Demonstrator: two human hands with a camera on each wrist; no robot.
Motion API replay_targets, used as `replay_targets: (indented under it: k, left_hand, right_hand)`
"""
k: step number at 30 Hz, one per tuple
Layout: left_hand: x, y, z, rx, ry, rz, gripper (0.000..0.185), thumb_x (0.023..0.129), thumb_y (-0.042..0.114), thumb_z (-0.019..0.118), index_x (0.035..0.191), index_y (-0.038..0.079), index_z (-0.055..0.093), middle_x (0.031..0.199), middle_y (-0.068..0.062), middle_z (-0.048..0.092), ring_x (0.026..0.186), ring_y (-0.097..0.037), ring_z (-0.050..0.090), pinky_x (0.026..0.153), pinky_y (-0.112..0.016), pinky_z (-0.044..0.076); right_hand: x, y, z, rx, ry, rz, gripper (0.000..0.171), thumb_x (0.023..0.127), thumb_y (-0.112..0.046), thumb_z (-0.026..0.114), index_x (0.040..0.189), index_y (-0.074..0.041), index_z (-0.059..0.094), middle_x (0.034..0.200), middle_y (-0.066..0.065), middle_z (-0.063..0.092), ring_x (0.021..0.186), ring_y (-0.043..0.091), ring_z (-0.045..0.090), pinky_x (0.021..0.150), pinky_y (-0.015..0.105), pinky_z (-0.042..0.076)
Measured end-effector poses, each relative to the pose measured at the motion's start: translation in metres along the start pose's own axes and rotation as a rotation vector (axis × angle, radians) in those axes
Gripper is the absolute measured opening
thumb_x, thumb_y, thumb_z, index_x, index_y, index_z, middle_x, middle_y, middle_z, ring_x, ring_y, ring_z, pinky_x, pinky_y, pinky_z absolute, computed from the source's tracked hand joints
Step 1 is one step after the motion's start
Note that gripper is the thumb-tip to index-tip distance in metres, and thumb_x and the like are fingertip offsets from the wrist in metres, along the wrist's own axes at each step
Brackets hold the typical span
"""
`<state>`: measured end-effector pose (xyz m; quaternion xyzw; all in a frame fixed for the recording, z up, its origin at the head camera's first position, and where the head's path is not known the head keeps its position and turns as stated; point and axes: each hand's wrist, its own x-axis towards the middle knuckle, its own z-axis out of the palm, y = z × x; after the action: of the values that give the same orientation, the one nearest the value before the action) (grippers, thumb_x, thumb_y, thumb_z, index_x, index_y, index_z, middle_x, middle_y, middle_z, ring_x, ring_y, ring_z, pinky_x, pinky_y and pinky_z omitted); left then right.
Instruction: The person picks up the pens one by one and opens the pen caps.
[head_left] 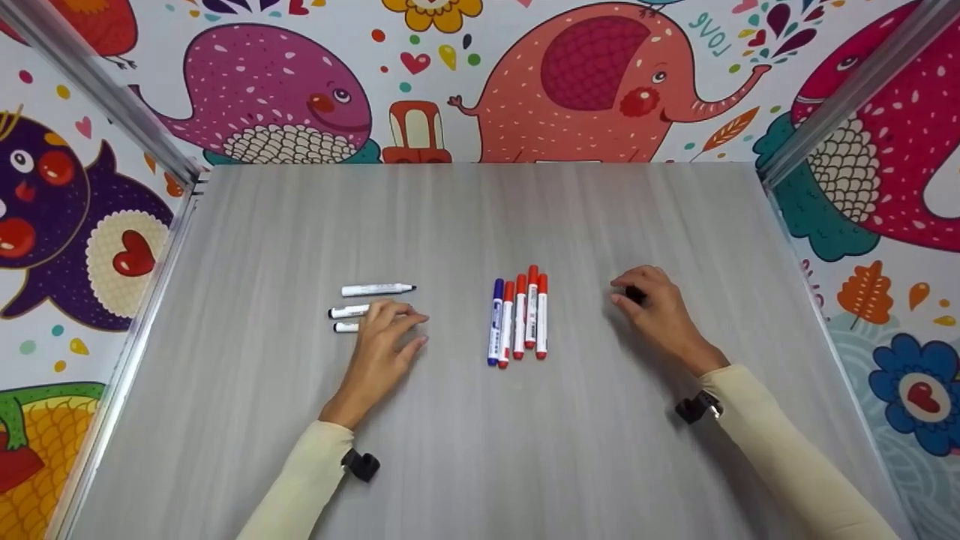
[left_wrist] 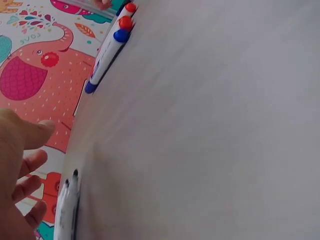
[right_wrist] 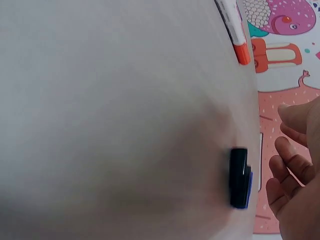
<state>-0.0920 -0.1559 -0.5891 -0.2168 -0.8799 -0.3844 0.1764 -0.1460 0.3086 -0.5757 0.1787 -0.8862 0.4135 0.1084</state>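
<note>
My left hand (head_left: pixel 382 341) hovers with loosely bent fingers over white markers. One uncapped marker (head_left: pixel 375 289) with a dark tip lies beyond the fingers. Two more markers, a black-ended one (head_left: pixel 346 312) and another (head_left: pixel 345 328), are partly hidden under the hand. Dark bare tips (left_wrist: pixel 75 173) show in the left wrist view. My right hand (head_left: pixel 656 307) is held loosely curved above a black marker cap (right_wrist: pixel 238 177), apart from it. Against that cap shows a blue piece (right_wrist: pixel 250 187), perhaps another cap.
Between the hands, a blue-capped marker (head_left: pixel 496 322) lies alongside several red-capped markers (head_left: pixel 520 319), roughly parallel. The wood-grain table (head_left: pixel 465 465) is bordered by cartoon-printed walls (head_left: pixel 285 82) and metal posts (head_left: pixel 844 90). A small black device (head_left: pixel 361 465) is on the left wrist.
</note>
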Motion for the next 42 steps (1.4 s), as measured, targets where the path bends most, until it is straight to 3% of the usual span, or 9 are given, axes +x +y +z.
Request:
replay_targets:
  k: [6,17,27,34,42]
  left_hand:
    - [0.0,0.014,0.02,-0.02,-0.053,0.008,0.029,0.088,0.003,0.091,0.115,0.003,0.083,0.116,-0.009,0.072,0.118,-0.033,0.057,0.101,-0.055,0.044]
    - [0.0,0.033,0.042,-0.068,-0.124,-0.032,0.032,0.091,0.008,0.09,0.121,0.003,0.081,0.122,-0.01,0.071,0.123,-0.031,0.057,0.107,-0.054,0.044]
    - [-0.001,0.051,0.058,-0.093,-0.171,-0.046,0.04,0.092,0.008,0.089,0.129,0.001,0.077,0.13,-0.007,0.068,0.131,-0.027,0.054,0.113,-0.046,0.047]
    - [-0.005,0.061,0.067,-0.102,-0.189,-0.094,0.046,0.092,0.009,0.089,0.134,-0.001,0.074,0.138,-0.01,0.065,0.142,-0.032,0.049,0.121,-0.048,0.044]
    - [-0.008,0.07,0.075,-0.086,-0.2,-0.145,0.053,0.094,0.012,0.089,0.141,-0.002,0.069,0.144,-0.012,0.062,0.151,-0.038,0.043,0.125,-0.052,0.04]
  right_hand:
    - [0.009,-0.009,0.013,0.007,-0.03,-0.019,0.02,0.092,0.004,0.086,0.111,0.007,0.08,0.113,0.016,0.073,0.11,0.034,0.063,0.093,0.027,0.044]
    - [0.03,-0.03,0.037,0.041,-0.152,0.033,0.023,0.098,-0.003,0.083,0.119,0.003,0.079,0.12,0.014,0.07,0.12,0.03,0.061,0.106,0.042,0.049]
    - [0.041,-0.039,0.056,0.05,-0.182,-0.033,0.025,0.096,-0.002,0.084,0.119,0.003,0.078,0.121,0.016,0.07,0.122,0.035,0.059,0.107,0.054,0.049]
    - [0.047,-0.046,0.072,0.049,-0.229,-0.025,0.027,0.097,-0.005,0.084,0.122,0.002,0.078,0.122,0.013,0.069,0.12,0.032,0.058,0.106,0.051,0.05]
    - [0.056,-0.057,0.09,0.023,-0.255,-0.081,0.027,0.098,-0.009,0.084,0.124,0.0,0.078,0.127,0.013,0.068,0.124,0.033,0.053,0.107,0.049,0.048]
